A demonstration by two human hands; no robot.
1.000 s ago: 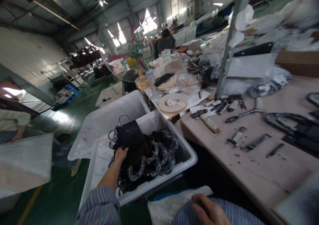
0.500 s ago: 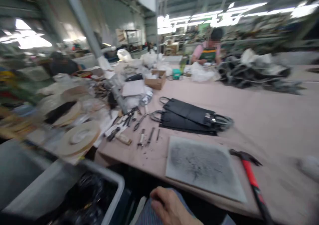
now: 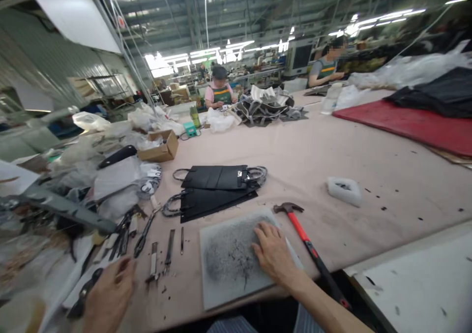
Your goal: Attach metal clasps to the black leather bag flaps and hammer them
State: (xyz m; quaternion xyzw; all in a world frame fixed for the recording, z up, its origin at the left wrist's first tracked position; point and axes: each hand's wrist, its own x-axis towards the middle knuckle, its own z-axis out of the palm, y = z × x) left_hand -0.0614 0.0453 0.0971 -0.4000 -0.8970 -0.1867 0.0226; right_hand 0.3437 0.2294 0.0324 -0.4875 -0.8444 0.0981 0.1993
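Observation:
My right hand (image 3: 272,252) lies on the right part of a grey, black-smudged board (image 3: 224,274), fingers spread and holding nothing. At the lower left, my left hand (image 3: 110,291) is beside dark-handled tools (image 3: 86,293); its fingers are curled and blurred, so a held object cannot be made out. Two flat black bag pieces (image 3: 216,178) with looped handles lie beyond the board. A red and black claw hammer (image 3: 302,232) rests right of the board. Thin punches or chisels (image 3: 169,249) lie to its left.
A white block (image 3: 344,190) sits right of the hammer. Plastic bags and a cardboard box (image 3: 160,148) crowd the left. A red sheet (image 3: 409,124) with black material lies at the right. Two people (image 3: 220,94) work across the table, near a grey heap (image 3: 265,107).
The view has swung to the right. My right hand now lies on the board, and my left hand has appeared near the tools at the left.

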